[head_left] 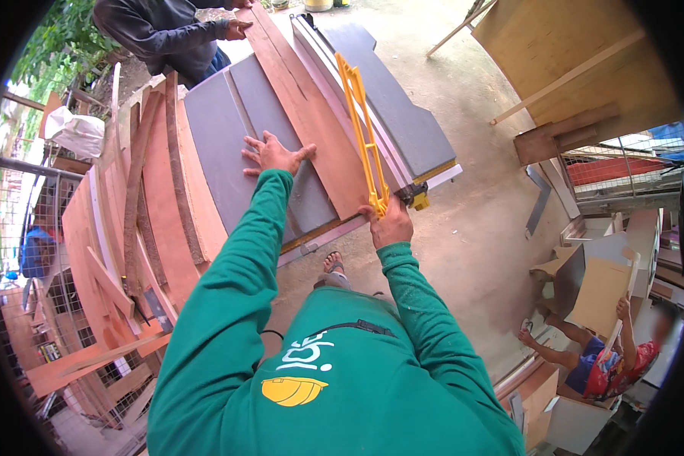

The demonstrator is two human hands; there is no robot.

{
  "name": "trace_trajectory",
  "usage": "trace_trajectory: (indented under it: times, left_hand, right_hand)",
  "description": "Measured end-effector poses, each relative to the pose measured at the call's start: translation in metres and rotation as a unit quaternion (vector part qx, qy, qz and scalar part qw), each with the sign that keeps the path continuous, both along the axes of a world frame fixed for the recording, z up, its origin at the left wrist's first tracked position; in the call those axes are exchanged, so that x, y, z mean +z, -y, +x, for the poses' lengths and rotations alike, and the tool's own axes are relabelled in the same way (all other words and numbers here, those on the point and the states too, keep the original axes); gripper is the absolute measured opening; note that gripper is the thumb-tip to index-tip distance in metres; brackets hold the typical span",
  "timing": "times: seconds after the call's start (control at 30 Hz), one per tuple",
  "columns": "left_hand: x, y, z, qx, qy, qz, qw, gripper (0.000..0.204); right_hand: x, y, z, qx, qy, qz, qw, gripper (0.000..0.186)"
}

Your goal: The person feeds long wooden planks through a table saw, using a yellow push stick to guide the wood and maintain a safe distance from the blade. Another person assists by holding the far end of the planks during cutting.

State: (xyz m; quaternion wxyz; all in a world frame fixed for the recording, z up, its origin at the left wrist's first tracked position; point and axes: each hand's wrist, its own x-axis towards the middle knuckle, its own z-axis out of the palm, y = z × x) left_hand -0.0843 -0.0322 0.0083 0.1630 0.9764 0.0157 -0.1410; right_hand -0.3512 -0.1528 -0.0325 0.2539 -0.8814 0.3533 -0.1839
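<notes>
A long reddish-brown wooden board (305, 99) lies lengthwise on the grey top of a table saw (219, 120). My left hand (277, 156) is open, its fingers spread over the grey surface and its thumb against the board's left edge. At the board's near end, my right hand (393, 225) is closed around the lower end of a long yellow openwork piece (363, 125); the thumb lies by the board's corner. The yellow piece runs beside a pale fence rail (384, 140). No saw blade can be made out.
Across the saw, a co-worker's hand (238, 30) rests by the board's far end. Several planks (159, 182) stack at the left. Another person (623, 357) sits at lower right, holding a strip among panels. A plywood sheet (562, 61) leans at upper right.
</notes>
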Motion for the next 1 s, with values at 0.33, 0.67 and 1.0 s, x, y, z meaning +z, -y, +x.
trace_trajectory:
  times: [0.33,0.67,1.0]
  left_hand:
    - [-0.001,-0.003,-0.001,0.015,-0.01,-0.018,1.0,0.143]
    - [0.002,-0.003,-0.003,0.018,-0.024,-0.021,0.999,0.142]
    - [0.0,-0.003,-0.001,0.009,-0.021,-0.014,1.0,0.142]
  right_hand:
    - [0.197,-0.008,-0.179,0.054,-0.024,0.19,0.98,0.036]
    - [0.186,-0.03,-0.233,0.067,-0.101,0.169,0.978,0.033]
    - [0.172,-0.034,-0.238,0.089,-0.096,0.148,0.98,0.035]
